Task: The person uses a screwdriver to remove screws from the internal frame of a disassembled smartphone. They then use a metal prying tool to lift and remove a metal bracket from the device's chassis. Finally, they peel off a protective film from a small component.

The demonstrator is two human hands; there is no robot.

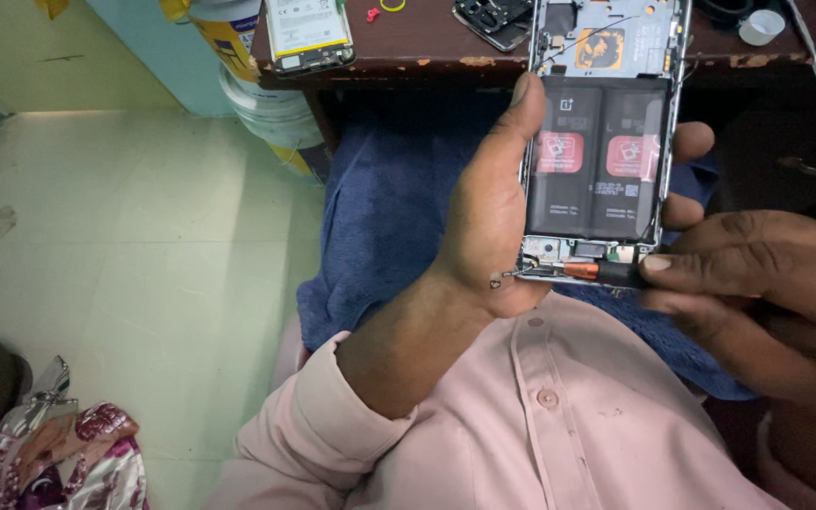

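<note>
Two hands busy | left hand (488, 222) wrapped round opened phone (602, 142), black battery showing | right hand (757, 283) pinching small screwdriver (597, 272) at phone's bottom edge | blue towel (389, 208) on lap

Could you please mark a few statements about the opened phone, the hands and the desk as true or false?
1. The left hand holds the opened phone. True.
2. The right hand is empty. False: it holds a screwdriver with an orange band.
3. The screwdriver tip is at the phone's bottom edge. True.
4. The phone's black battery has been taken out. False: it sits in the frame.
5. A blue towel lies on the lap. True.
</note>
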